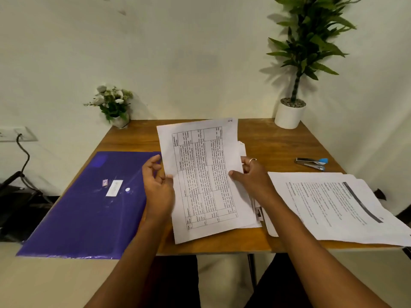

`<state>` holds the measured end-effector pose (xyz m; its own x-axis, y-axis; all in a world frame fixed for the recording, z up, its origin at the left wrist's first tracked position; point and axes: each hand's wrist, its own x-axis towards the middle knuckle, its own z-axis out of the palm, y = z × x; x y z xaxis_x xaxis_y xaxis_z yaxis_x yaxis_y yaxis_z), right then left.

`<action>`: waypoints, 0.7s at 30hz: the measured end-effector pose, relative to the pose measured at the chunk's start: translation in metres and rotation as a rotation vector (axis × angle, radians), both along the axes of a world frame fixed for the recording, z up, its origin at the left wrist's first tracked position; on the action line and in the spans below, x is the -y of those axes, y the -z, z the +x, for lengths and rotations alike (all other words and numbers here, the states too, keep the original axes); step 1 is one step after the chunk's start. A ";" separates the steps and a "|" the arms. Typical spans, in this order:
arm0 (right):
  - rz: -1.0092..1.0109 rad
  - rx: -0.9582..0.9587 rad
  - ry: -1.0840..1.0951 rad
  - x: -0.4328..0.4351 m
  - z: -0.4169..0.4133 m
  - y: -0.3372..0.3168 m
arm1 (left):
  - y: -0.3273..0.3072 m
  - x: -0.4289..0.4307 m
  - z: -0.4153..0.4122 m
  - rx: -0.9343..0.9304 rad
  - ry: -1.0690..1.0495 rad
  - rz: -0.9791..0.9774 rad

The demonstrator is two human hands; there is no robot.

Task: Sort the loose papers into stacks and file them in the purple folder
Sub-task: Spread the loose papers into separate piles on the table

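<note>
Gripping the top sheet (203,174) at both side edges: left hand (156,185) pinched on its left margin, right hand (253,176) clamped on the right edge with thumb on top, above the middle pile (249,210) on the bench (266,141). Likely to drag a second page along if the sheets cling, or crease it under the thumb. Could also mix piles, with the right stack (329,207) overhanging the bench edge and the purple folder (89,196) closed at the left.

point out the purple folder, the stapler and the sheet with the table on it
purple folder (73,210), head view, bare cover
stapler (311,162), head view, middle of its body
sheet with the table (204,174), head view, printed grid
</note>
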<state>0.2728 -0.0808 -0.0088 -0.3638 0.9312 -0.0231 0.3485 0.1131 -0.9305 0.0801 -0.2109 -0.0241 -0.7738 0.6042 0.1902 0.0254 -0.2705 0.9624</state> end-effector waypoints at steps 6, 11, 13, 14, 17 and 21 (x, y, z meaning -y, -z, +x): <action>-0.310 -0.286 0.060 0.019 -0.045 -0.013 | -0.028 0.036 -0.053 0.107 0.050 -0.414; -0.537 -0.507 -0.076 0.064 -0.087 -0.003 | -0.054 0.061 -0.115 -0.363 0.098 -0.676; -0.584 -0.615 -0.060 0.067 -0.094 -0.006 | -0.069 0.068 -0.141 -0.606 0.175 -0.793; -0.610 -0.668 -0.044 0.063 -0.095 -0.008 | -0.074 0.070 -0.153 -0.724 0.219 -0.874; -0.587 -0.557 -0.103 0.056 -0.092 -0.017 | -0.081 0.071 -0.184 -0.983 0.302 -1.138; -0.409 -0.038 -0.436 0.086 -0.099 -0.017 | -0.076 0.056 -0.193 -1.203 0.367 -1.365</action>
